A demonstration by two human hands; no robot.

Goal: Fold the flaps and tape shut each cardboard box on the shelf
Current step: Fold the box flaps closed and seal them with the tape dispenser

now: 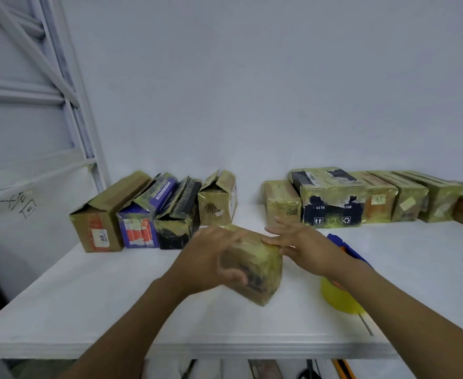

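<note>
Both hands meet on the box [255, 266], which sits tilted near the front middle of the shelf [115, 310]. The left hand [211, 258] clamps the box's left end, thumb on the near face and fingers curled over the top, most likely to hold it steady or turn it. The right hand [301, 244] is spread flat, its straight fingertips touching the box's top right edge; it seems to be smoothing tape down, though blur hides the detail. The box is already wrapped in yellowish tape, so this one looks close to finished.

Just right of the box, partly under the right forearm, lies the tape gun [339, 302], kept within easy reach. Behind the box to the left, the open boxes [99, 214] lean with flaps up, still waiting. Behind it to the right, the taped boxes [331, 198] stand in a row along the wall [252, 105], apparently set aside as done.
</note>
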